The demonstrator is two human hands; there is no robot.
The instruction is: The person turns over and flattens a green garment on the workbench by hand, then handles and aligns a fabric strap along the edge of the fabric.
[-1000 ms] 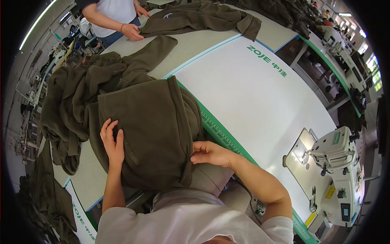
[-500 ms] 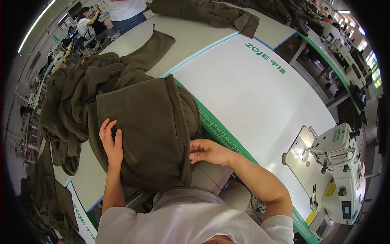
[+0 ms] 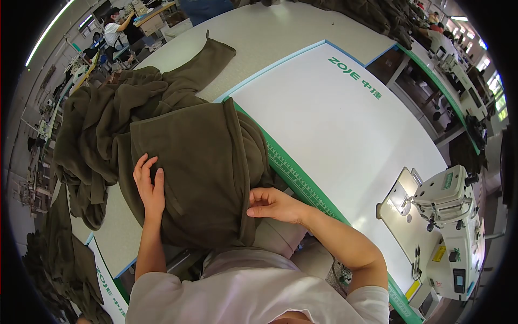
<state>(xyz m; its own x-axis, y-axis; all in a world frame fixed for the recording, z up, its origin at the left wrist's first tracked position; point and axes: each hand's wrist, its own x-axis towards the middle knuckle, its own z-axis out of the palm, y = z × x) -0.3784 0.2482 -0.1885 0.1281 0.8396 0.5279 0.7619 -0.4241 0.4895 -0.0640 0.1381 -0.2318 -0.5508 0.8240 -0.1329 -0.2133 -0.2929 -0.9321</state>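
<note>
A dark olive fleece garment (image 3: 189,146) lies over my lap and the table edge, with a long hemmed edge on its right side and a short slit-like seam near its middle. My left hand (image 3: 150,186) rests flat on its left part, fingers spread. At the right edge my right hand (image 3: 272,205) has its fingers bent and its thumb against the fabric, pinching the hem. The fingertips are partly hidden by the cloth. More of the same fleece (image 3: 91,129) is bunched to the left, and one narrow piece (image 3: 208,62) stretches away over the table.
A white sewing machine (image 3: 445,205) stands at the right, with small thread snips (image 3: 416,262) beside it. A green ruler strip (image 3: 297,181) runs along the near edge of the white table (image 3: 345,124). Dark garments (image 3: 372,19) are piled at the back. A person (image 3: 116,32) sits far left.
The dark garment at the back of the table is gone from its place. The person standing there shows less. My right hand has shifted slightly left along the hem; my left hand stays put.
</note>
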